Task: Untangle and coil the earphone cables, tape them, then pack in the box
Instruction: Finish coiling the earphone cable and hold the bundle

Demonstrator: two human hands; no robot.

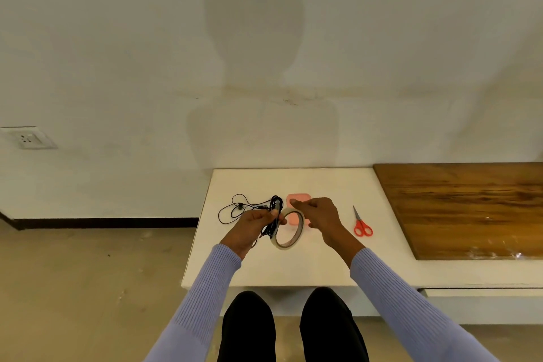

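Black earphone cables (249,209); cream tape roll (289,229); pink box (297,200); red-handled scissors (363,225); ribbed lilac sleeves (205,288).

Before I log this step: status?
Left grip holds coiled earphone cable and tape roll. Right grip pinches tape end. Scissors lie clear.

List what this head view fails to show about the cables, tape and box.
- Pink rounded box: mostly hidden behind the right hand and the beige tape roll; open or lidded, cannot tell.
- Tape's free end: too small to find.
- Black earphone cable bundle: coiling partly covered by the left hand.
- Loose black cable: earbuds too small to count.
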